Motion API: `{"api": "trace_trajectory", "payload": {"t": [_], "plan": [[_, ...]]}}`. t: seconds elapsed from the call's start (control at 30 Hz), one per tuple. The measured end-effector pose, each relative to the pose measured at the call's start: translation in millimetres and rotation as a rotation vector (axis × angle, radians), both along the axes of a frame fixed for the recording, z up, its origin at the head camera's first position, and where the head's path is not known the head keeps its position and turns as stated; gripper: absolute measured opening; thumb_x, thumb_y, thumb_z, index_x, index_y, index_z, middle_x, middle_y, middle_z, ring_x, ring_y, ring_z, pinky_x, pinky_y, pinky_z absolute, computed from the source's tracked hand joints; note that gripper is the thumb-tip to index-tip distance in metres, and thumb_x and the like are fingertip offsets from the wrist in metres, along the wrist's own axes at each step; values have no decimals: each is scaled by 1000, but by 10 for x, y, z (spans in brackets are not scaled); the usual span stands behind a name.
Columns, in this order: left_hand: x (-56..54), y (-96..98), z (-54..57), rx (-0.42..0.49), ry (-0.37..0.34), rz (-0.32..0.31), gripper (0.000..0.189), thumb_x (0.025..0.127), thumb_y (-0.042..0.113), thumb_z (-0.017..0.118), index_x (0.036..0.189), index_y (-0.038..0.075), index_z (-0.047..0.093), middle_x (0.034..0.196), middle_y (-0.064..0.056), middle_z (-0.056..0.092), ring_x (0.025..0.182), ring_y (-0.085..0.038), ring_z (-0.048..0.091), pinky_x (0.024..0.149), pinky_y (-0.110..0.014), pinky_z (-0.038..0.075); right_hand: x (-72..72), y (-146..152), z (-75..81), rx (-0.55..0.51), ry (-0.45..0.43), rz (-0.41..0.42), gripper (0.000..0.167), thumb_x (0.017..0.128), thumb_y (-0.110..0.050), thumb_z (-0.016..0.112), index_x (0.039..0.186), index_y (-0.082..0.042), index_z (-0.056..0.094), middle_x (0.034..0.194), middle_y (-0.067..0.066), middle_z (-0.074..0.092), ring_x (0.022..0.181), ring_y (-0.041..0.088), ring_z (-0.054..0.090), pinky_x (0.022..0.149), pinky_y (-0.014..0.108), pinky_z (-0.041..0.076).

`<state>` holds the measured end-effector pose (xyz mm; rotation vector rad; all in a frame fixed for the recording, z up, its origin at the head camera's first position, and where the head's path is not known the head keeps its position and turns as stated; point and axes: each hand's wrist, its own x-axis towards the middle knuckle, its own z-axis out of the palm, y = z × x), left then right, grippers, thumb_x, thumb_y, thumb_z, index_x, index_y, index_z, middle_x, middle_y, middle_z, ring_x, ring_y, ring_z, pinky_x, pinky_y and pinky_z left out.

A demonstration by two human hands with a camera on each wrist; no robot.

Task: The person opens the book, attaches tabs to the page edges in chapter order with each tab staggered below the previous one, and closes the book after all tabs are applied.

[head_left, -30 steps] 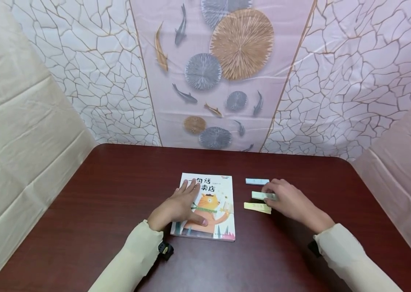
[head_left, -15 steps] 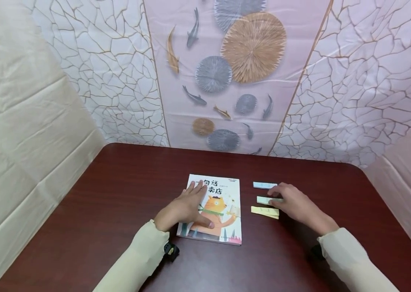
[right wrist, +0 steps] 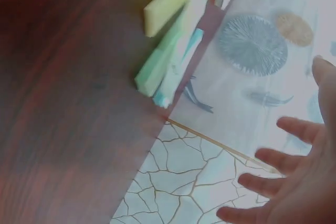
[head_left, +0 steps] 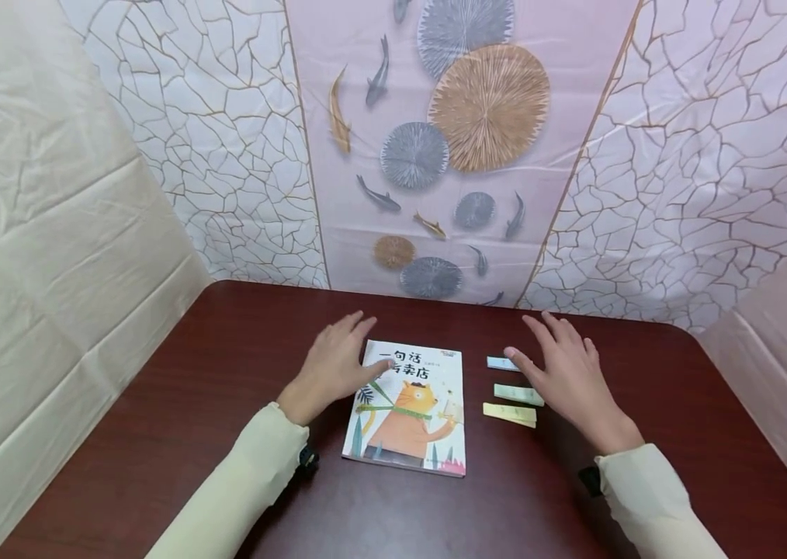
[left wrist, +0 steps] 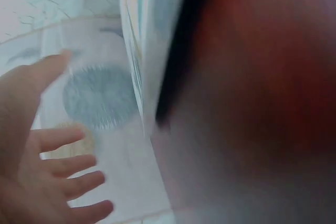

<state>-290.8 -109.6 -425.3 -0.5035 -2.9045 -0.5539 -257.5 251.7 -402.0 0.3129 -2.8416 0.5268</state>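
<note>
A picture book (head_left: 407, 419) with an orange cat on its cover lies flat on the dark red table. My left hand (head_left: 335, 359) is raised with spread fingers at the book's upper left, its thumb overlapping the title in the head view. Right of the book sit three small paper stacks in a column: blue (head_left: 501, 363), green (head_left: 518, 394) and yellow (head_left: 509, 414). Over their right side my right hand (head_left: 570, 380) hovers, fingers spread, its thumb overlapping the blue stack's end. Both wrist views show the hands lifted, with nothing in the left hand (left wrist: 31, 161) or the right hand (right wrist: 304, 177).
The wooden table (head_left: 240, 341) has rounded far corners. Behind it hangs a patterned curtain (head_left: 484, 155) with fish and round leaves, and pale cloth (head_left: 72, 256) closes off the left side.
My left hand has lifted off the book cover and moved up and left. My right hand has come away from the green stack, its fingers opening. The head view has shifted slightly.
</note>
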Motion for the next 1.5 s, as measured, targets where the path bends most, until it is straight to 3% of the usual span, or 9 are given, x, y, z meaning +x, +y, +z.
{"api": "trace_trajectory", "payload": {"t": [0.13, 0.3, 0.5, 0.67, 0.8, 0.93, 1.17, 1.37, 1.5], "plan": [[-95, -145, 18, -41, 101, 55, 96, 92, 73, 65, 160, 9, 44, 165, -18, 40, 153, -38, 38, 123, -60, 30, -46, -63, -15, -22, -11, -37, 83, 105, -64, 50, 165, -9, 31, 166, 32, 26, 152, 58, 19, 111, 84, 13], [-53, -185, -18, -43, 28, 31, 106, 90, 81, 56, 166, 12, 33, 171, -17, 30, 158, -35, 29, 124, -59, 26, -129, -97, -125, -21, -86, -31, 86, 105, -65, 49, 165, -6, 31, 166, 33, 24, 150, 59, 22, 110, 83, 20], [234, -43, -36, -70, -50, -89, 113, 88, 85, 56, 170, 16, 22, 176, -12, 17, 161, -34, 22, 127, -55, 23, -251, -107, -315, -6, -177, -9, 81, 106, -57, 56, 162, -2, 37, 164, 34, 30, 147, 61, 27, 109, 82, 25], [494, 104, -54, -162, -80, -225, 116, 84, 85, 61, 169, 15, 25, 175, -13, 20, 159, -35, 26, 125, -54, 29, -299, -199, -366, 22, -208, 73, 73, 104, -44, 65, 155, 5, 45, 155, 34, 43, 141, 59, 38, 110, 75, 34], [647, 183, -72, -186, -97, -273, 119, 79, 82, 71, 168, 15, 30, 172, -13, 29, 157, -33, 32, 121, -53, 36, -352, -365, -337, 32, -285, 147, 77, 102, -46, 69, 155, 5, 46, 154, 33, 44, 142, 58, 39, 110, 71, 39], [752, 248, -94, -193, -163, -287, 118, 74, 78, 79, 166, 18, 36, 171, -11, 32, 156, -32, 34, 121, -53, 37, -419, -514, -334, 78, -324, 182, 82, 98, -54, 71, 156, 0, 48, 153, 29, 47, 140, 54, 44, 106, 74, 40], [778, 330, -162, -221, -178, -284, 104, 73, 66, 89, 156, 15, 53, 166, -15, 41, 153, -36, 39, 120, -54, 38, -456, -662, -326, 169, -328, 200, 77, 96, -53, 75, 153, -6, 55, 149, 23, 52, 134, 48, 47, 97, 77, 40], [744, 313, -175, -167, -193, -293, 94, 74, 61, 92, 150, 15, 61, 162, -17, 46, 150, -39, 42, 118, -54, 41, -429, -734, -308, 201, -287, 195, 69, 95, -47, 79, 148, -6, 61, 148, 20, 55, 135, 45, 48, 106, 77, 34], [732, 296, -140, -130, -259, -307, 91, 79, 59, 89, 153, 15, 58, 165, -17, 42, 154, -38, 37, 122, -53, 35, -410, -786, -277, 193, -247, 199, 61, 92, -41, 83, 140, -7, 66, 144, 18, 58, 134, 44, 50, 112, 74, 32]]}}
